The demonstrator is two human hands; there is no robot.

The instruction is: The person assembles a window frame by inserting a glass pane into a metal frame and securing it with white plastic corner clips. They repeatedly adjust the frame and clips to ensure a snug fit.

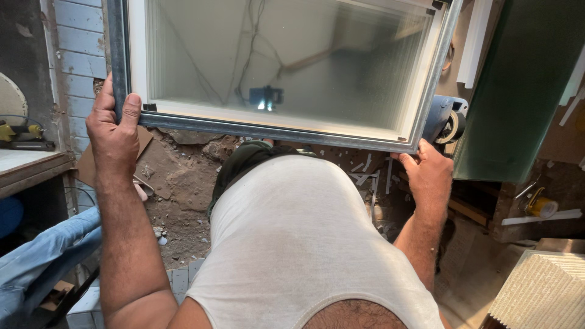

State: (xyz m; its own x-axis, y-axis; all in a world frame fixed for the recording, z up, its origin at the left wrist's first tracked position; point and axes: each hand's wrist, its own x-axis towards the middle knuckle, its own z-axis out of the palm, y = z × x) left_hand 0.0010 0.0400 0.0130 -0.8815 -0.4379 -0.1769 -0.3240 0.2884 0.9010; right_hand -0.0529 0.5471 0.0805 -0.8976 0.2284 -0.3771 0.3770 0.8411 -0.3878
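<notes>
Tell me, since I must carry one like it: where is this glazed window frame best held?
By the metal edge at its two lower corners, one hand from each side, never the glass. The glazed window frame is wide and flat; here the left hand wraps the left corner, and the right hand supports the bottom right corner from beneath.

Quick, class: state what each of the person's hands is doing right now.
Left hand: closed on the framed glass panel.
Right hand: gripping the panel's lower right corner.
</notes>
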